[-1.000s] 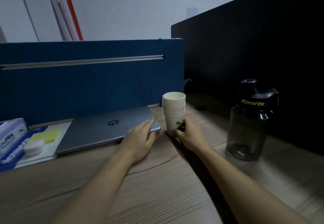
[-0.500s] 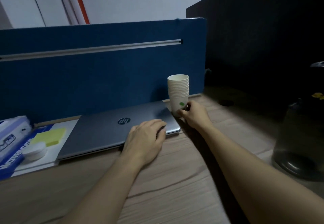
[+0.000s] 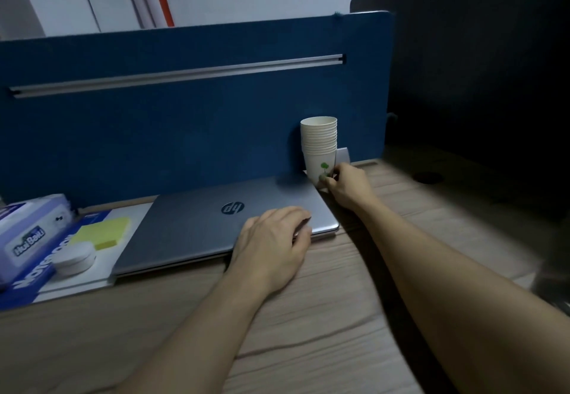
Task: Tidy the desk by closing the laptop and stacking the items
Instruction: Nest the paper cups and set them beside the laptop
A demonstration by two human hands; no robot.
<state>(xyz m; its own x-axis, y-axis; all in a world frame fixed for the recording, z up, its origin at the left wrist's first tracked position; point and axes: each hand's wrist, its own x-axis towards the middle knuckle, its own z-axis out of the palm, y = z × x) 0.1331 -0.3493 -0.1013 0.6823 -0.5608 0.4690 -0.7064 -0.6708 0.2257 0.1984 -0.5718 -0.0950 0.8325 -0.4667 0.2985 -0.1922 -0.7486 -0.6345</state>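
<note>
One closed laptop (image 3: 197, 224), one stack of paper cups (image 3: 319, 146) holding roughly ten, though the rims blur together. One yellow sticky-note pad (image 3: 103, 231), one tissue pack (image 3: 29, 233), one small white round container (image 3: 74, 258), one blue notebook (image 3: 27, 282). Two hands: left hand (image 3: 271, 245), right hand (image 3: 347, 185).

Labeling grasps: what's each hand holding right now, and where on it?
Right hand pinches the stack of paper cups near the base of the bottom cup. Left hand lies on the closed laptop, holding nothing.

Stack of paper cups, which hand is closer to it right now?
Right. The right hand holds the base of the stack of paper cups; the left hand rests on the closed laptop, nearer the camera.
</note>
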